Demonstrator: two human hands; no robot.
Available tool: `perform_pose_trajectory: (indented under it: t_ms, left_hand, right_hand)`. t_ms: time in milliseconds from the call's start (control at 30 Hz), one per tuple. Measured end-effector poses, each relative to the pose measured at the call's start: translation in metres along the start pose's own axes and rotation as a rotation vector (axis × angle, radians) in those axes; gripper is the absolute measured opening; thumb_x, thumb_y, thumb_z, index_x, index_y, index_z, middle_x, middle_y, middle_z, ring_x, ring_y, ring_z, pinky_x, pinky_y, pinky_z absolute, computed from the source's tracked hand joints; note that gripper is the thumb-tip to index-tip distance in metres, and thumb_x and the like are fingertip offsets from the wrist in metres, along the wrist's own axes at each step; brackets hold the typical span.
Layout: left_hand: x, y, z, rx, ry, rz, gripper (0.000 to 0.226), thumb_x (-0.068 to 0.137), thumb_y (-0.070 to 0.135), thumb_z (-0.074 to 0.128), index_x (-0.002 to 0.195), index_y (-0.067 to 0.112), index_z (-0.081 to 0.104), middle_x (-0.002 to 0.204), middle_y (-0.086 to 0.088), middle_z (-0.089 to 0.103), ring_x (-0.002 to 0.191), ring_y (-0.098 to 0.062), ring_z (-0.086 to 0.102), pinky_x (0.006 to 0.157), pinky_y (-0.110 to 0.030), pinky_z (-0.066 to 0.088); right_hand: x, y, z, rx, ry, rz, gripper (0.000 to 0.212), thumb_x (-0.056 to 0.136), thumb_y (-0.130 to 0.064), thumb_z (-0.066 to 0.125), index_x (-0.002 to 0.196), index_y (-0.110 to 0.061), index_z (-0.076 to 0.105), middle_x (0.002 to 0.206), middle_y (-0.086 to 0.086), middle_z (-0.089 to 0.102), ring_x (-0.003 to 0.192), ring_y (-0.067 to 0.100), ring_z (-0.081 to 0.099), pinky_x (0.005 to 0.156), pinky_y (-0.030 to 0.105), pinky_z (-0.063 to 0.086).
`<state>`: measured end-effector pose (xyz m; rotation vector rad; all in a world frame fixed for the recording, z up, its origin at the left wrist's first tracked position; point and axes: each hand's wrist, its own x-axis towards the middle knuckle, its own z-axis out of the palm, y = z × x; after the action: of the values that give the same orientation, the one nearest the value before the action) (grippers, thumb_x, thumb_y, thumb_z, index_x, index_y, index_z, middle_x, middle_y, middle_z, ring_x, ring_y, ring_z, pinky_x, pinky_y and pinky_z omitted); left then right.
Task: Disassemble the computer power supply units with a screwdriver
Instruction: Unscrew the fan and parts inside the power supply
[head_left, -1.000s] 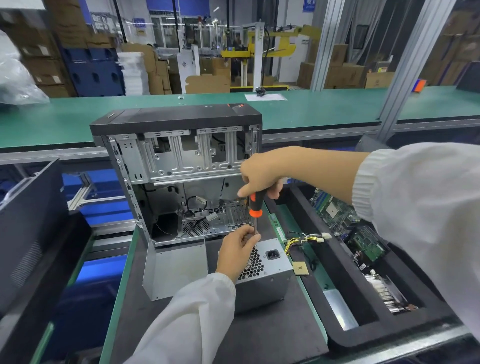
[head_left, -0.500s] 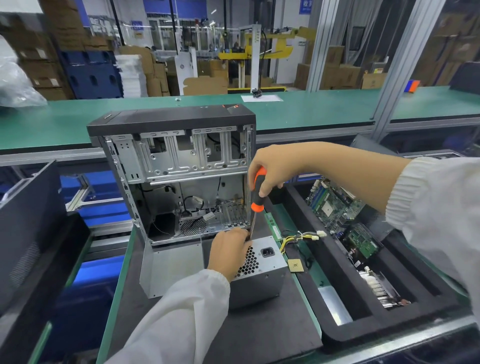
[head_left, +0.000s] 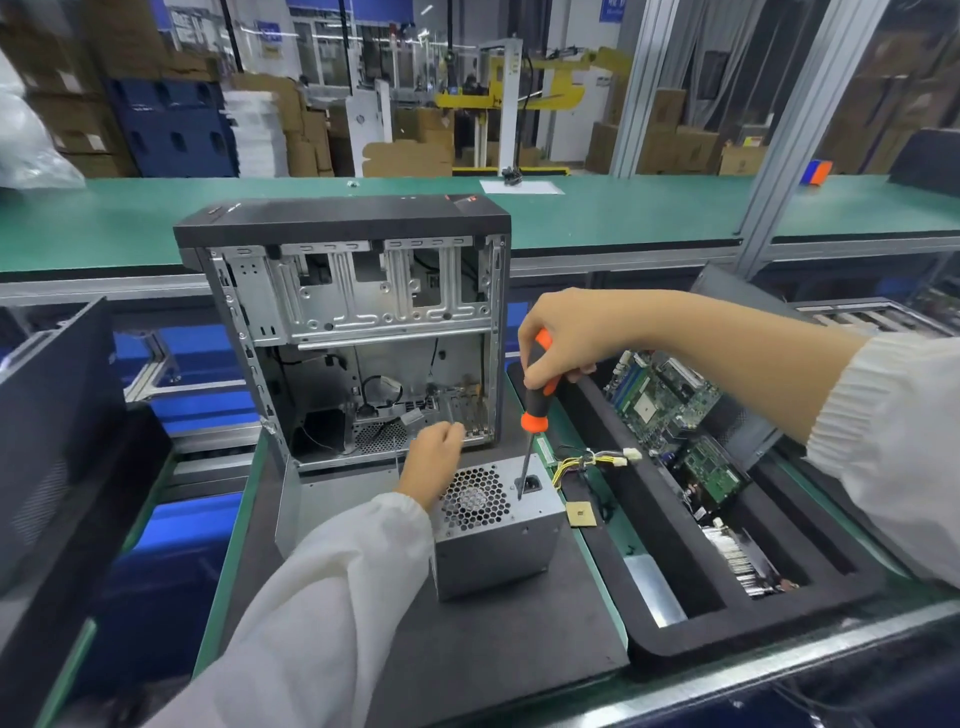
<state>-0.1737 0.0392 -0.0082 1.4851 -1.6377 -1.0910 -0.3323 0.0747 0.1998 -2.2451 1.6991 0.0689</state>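
1. The power supply unit (head_left: 493, 525) was set on the dark mat (head_left: 467, 649), near its right edge, just in front of the open computer case (head_left: 353, 332).
2. The screwdriver (head_left: 532, 415) was held upright by the right hand (head_left: 566, 338), fingers wrapped round the handle, so the tip was kept on the unit's top.
3. The left hand (head_left: 434, 462) was curled at the unit's back edge, perhaps to steady it; what it pinched could not be told.

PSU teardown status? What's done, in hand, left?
Done: power supply unit sits out of the open computer case on the mat. In hand: right hand grips the screwdriver, tip on the unit's top near the socket; left hand rests at its far edge. Left: the cover remains on.
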Motion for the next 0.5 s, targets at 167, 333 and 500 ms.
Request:
perform_pose_trajectory:
  t_ms: [167,333,500]
  left_hand:
    - [-0.022,-0.01,-0.012,-0.727,-0.21,-0.33,0.021,0.095,0.005,0.041,0.075,0.01,0.043,0.063,-0.004,0.041,0.045,-0.011,0.03,0.041,-0.021,0.025]
    - [-0.029,-0.004,-0.001,-0.793,-0.262,-0.324,0.024,0.092,0.004,0.041,0.071,0.005,0.053,0.06,-0.003,0.041,0.044,-0.01,0.027,0.038,-0.019,0.023]
    - [-0.035,-0.011,0.002,-0.164,-0.246,0.065,0.018,0.093,0.018,0.06,0.081,0.014,0.072,0.047,0.012,0.038,0.045,-0.009,0.027,0.044,-0.019,0.025]
  right_hand:
    - [-0.001,0.003,0.015,0.043,0.004,-0.021,0.017,0.08,-0.025,0.069,0.092,-0.013,0.068,0.043,-0.011,0.059,0.037,0.003,0.051,0.039,0.012,0.04]
    - [0.0,0.005,0.023,-0.007,0.043,-0.014,0.021,0.079,-0.027,0.068,0.094,-0.013,0.066,0.052,-0.006,0.061,0.043,0.008,0.054,0.042,0.015,0.043]
    - [0.002,0.01,0.022,0.017,0.05,0.001,0.02,0.078,-0.028,0.069,0.092,-0.013,0.067,0.045,-0.009,0.061,0.038,0.003,0.052,0.039,0.013,0.04]
